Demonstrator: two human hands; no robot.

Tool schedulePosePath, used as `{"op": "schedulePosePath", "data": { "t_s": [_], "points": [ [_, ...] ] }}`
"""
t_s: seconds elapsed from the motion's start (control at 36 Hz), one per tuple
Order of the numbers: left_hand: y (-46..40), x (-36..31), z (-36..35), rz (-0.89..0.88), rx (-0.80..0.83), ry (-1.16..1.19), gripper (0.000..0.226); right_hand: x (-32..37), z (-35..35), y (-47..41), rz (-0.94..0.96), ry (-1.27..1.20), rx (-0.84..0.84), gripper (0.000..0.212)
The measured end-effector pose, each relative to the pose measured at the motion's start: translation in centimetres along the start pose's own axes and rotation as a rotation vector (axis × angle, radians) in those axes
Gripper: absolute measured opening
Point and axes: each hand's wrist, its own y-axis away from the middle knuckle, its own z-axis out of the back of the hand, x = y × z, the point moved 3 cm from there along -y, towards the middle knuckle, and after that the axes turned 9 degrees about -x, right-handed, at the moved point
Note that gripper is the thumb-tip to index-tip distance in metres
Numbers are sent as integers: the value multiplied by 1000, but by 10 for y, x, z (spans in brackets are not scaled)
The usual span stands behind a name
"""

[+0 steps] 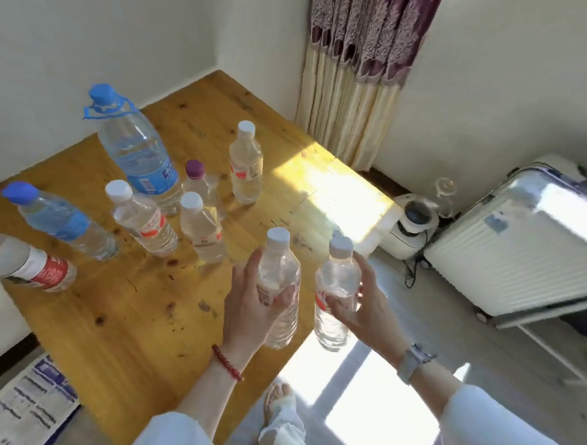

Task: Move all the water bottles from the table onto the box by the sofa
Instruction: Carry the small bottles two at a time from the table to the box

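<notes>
Both hands loaded. Left hand [248, 307] wrapped around the mid-body of a small clear plastic water bottle with a white cap [279, 285]; right hand [359, 306] closed likewise on a second clear white-capped bottle with a red label [336, 291]. Both bottles upright, at or just past the near corner of the knotty yellow pine table [140, 316]; cannot tell whether the left one is lifted clear of the top. Remaining on the table: large clear jug with blue cap and carry loop [137, 151], blue-capped blue-label bottle [60, 219], purple-capped bottle [199, 184], three white-capped red-label bottles [246, 163] and a partly cropped one at the left edge [31, 264]. Sofa not in view; printed cardboard on the floor [25, 402] may be the box, unconfirmed. Handling judgement: small bottles look full, so moderately heavy, thin walls dent under squeeze, smooth plastic may slip; grip at the ribbed waist. Jug likely heavy: take by the loop, one hand under the base.
</notes>
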Motion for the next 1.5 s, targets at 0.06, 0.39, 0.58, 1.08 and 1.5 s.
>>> {"op": "schedulePosePath", "data": {
  "t_s": [0.06, 0.39, 0.58, 1.08, 1.5],
  "points": [
    [9, -23, -16, -24, 58, 18, 83, -15, 24, 21, -34, 25, -42, 90],
    [153, -222, -166, -398, 567, 187, 71, -139, 222, 222, -408, 33, -462, 88],
    [313, -354, -246, -597, 849, 236, 77, -204, 347, 398, -644, 86, -775, 80],
    [692, -638, -425, -1121, 1271, 513, 76, -349, 538, 754, -1106, 92, -1459, 71],
    [1014, -861, -547, -1287, 1648, 669, 77, -469, 714, 994, -1390, 78, -1811, 62]
  ]
}}
